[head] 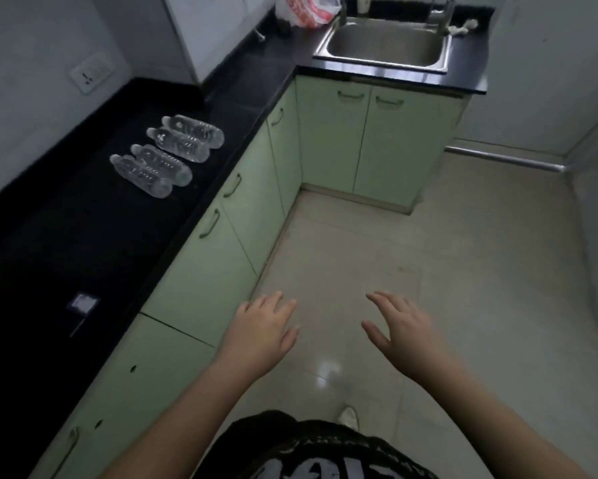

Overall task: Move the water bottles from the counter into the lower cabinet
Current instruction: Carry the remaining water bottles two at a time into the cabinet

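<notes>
Several clear plastic water bottles point(168, 155) lie on their sides in a row on the black counter point(93, 236) at the left. Below the counter run pale green lower cabinet doors point(204, 281) with curved handles, all closed. My left hand point(263, 328) hovers over the floor near the cabinet fronts, palm down, fingers relaxed and holding nothing. My right hand point(399, 328) hovers beside it, fingers spread and holding nothing. Both hands are well short of the bottles.
A steel sink point(384, 46) with a tap sits in the far counter, a red-and-white plastic bag point(308, 10) beside it. A wall socket point(90, 72) is above the counter. A small pale item point(82, 303) lies on the near counter. Tiled floor point(446, 271) spreads to the right.
</notes>
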Available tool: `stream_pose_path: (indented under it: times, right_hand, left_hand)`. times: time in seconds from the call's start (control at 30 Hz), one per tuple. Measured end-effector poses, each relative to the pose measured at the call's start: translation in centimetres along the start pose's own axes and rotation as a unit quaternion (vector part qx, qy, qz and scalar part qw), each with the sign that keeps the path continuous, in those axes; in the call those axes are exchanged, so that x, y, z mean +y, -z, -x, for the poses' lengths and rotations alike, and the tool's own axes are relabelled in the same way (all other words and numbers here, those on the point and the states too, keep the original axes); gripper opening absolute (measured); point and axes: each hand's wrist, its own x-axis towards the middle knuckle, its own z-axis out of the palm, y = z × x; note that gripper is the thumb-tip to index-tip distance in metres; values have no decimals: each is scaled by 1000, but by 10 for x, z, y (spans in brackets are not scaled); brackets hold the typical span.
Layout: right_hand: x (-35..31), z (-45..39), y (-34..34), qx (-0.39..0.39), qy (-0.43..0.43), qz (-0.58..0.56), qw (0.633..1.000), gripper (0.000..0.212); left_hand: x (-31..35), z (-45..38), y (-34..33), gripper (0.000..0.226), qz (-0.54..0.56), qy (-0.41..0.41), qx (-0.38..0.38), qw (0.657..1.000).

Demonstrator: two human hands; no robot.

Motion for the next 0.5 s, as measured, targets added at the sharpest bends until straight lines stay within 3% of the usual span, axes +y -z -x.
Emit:
stream_pose_path:
  times: [0.13, 0.37, 0.5]
  right_hand:
    - [-15, -80, 15, 17, 37, -3, 999, 53]
    - [-73, -217, 9, -8, 99, 5, 995, 50]
    - [-115, -294, 10, -29, 132, 22, 991, 51]
  left_hand:
    - [-50, -26, 6, 51, 28, 71, 3, 997]
    - [-156, -84, 12, 49, 118, 179, 111, 970]
    - [-216, -119, 17, 50, 150, 219, 124, 956]
